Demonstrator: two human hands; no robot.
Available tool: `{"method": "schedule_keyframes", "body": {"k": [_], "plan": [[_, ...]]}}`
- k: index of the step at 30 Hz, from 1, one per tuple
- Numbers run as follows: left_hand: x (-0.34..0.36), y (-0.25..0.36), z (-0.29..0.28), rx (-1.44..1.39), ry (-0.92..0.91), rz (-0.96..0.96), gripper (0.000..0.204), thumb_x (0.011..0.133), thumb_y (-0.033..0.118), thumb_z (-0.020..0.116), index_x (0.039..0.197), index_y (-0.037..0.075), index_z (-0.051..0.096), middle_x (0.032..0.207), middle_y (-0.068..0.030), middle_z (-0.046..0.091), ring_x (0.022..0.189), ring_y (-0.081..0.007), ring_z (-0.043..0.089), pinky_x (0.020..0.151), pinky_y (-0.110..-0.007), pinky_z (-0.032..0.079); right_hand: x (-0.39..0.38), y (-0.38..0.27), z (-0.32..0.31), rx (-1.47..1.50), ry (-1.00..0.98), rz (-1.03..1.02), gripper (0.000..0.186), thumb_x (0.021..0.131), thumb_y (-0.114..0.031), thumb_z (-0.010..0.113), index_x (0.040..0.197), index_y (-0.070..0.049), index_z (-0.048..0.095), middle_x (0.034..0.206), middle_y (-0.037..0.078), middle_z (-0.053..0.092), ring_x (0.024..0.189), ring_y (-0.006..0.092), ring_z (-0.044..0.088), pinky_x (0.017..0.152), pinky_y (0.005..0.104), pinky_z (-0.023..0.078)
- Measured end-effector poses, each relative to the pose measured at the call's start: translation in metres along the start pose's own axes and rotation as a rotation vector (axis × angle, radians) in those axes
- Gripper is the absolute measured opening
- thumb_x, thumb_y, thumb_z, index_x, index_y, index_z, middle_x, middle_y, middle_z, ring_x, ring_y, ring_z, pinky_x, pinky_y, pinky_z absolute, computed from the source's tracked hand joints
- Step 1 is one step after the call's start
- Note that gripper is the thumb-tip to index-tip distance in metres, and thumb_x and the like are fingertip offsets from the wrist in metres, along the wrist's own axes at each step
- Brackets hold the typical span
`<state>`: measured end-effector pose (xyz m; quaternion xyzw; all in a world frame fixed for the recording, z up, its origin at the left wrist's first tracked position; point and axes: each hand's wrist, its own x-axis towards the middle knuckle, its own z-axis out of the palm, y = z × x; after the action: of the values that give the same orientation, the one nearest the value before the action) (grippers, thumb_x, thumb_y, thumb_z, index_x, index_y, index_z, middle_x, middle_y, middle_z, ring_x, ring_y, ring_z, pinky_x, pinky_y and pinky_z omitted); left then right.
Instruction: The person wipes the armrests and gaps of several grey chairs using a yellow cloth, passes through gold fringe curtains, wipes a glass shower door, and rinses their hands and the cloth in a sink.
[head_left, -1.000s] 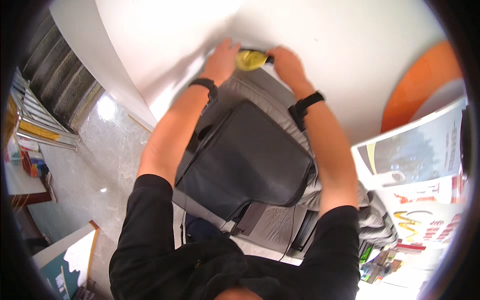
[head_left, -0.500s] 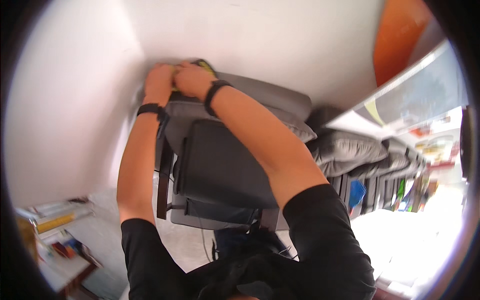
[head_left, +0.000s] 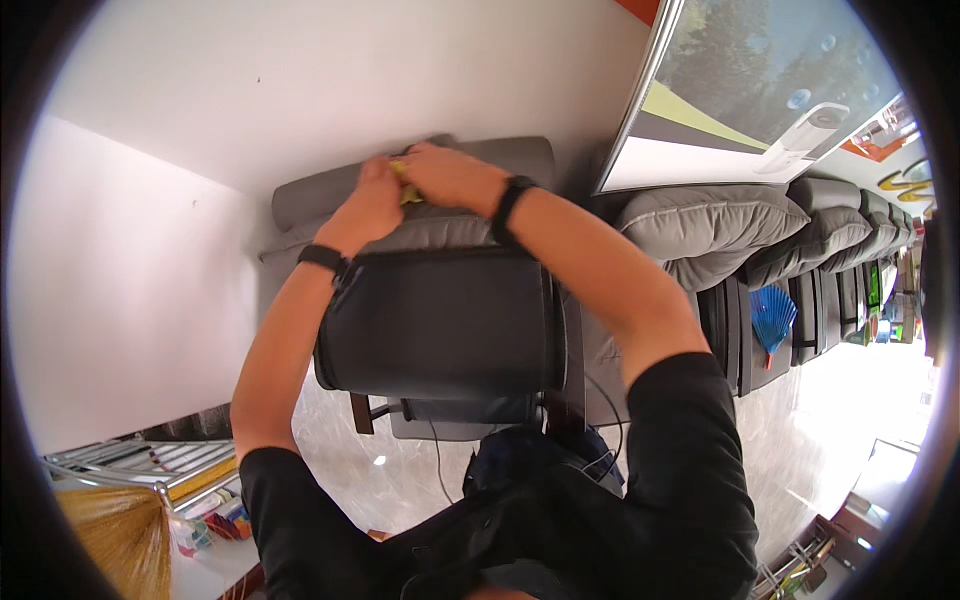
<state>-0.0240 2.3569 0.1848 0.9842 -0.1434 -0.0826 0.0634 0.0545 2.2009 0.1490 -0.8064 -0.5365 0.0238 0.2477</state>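
Both my hands are together at the top of a grey padded backrest (head_left: 510, 155), against the white wall. My left hand (head_left: 372, 208) is curled at the left side of a small yellow item (head_left: 410, 192), perhaps a cloth. From the right, my right hand (head_left: 452, 180) closes on the same item. Most of it is hidden by the fingers, so its kind stays unclear. Something dark shows just beyond my right hand. Below my hands, a black boxy padded case (head_left: 440, 325) rests on the seat in front of the grey cushion (head_left: 430, 235).
Grey cushions (head_left: 700, 220) line a row of dark seats to the right, with a blue folding fan (head_left: 772, 318) on one. A large framed panel (head_left: 690, 110) leans above them. A straw broom (head_left: 125, 530) and metal rack (head_left: 110, 460) stand lower left. A cable (head_left: 438, 460) hangs below the case.
My hands, with the yellow item, have moved right from the wall corner along the backrest. The view has shifted, showing more of the panel and the broom.
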Motion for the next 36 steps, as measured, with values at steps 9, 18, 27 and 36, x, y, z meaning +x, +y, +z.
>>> {"method": "schedule_keyframes", "body": {"k": [9,18,27,36], "plan": [[0.049,0.098,0.005,-0.399,0.142,0.494,0.049,0.083,-0.007,0.047,0.131,-0.002,0.042,0.136,-0.019,0.044,0.13,-0.0358,0.039,0.105,-0.04,0.039,-0.168,0.024,-0.066,0.001,0.02,0.277,0.064,0.07,0.013,0.047,0.13,-0.009,0.052,0.152,0.015,0.027,0.139,0.0395,0.025,0.112,0.0447,0.029],[0.01,0.031,0.003,0.086,0.204,0.352,0.035,0.086,0.007,0.051,0.12,-0.003,0.057,0.126,-0.012,0.057,0.125,-0.0258,0.048,0.097,-0.032,0.048,-0.075,-0.037,-0.05,-0.21,-0.188,0.365,0.049,0.073,0.011,0.051,0.12,0.0,0.054,0.143,0.026,0.037,0.132,0.0464,0.034,0.11,0.0473,0.032],[-0.122,-0.113,0.022,-0.13,0.392,-0.172,0.034,0.082,0.004,0.054,0.116,-0.002,0.058,0.128,-0.0141,0.055,0.122,-0.0317,0.05,0.099,-0.038,0.045,0.095,-0.082,0.031,-0.163,-0.385,-0.116,0.041,0.079,0.003,0.05,0.119,-0.002,0.055,0.124,0.022,0.055,0.124,0.0365,0.046,0.107,0.0454,0.035],[-0.238,-0.06,-0.029,-0.937,0.821,-0.393,0.035,0.082,0.002,0.048,0.115,-0.004,0.056,0.107,-0.014,0.063,0.099,-0.0234,0.06,0.089,-0.032,0.045,0.094,-0.207,-0.056,0.302,-0.356,-0.039,0.046,0.069,0.0,0.047,0.109,-0.01,0.069,0.101,0.019,0.067,0.095,0.0348,0.061,0.083,0.0386,0.048]]}}
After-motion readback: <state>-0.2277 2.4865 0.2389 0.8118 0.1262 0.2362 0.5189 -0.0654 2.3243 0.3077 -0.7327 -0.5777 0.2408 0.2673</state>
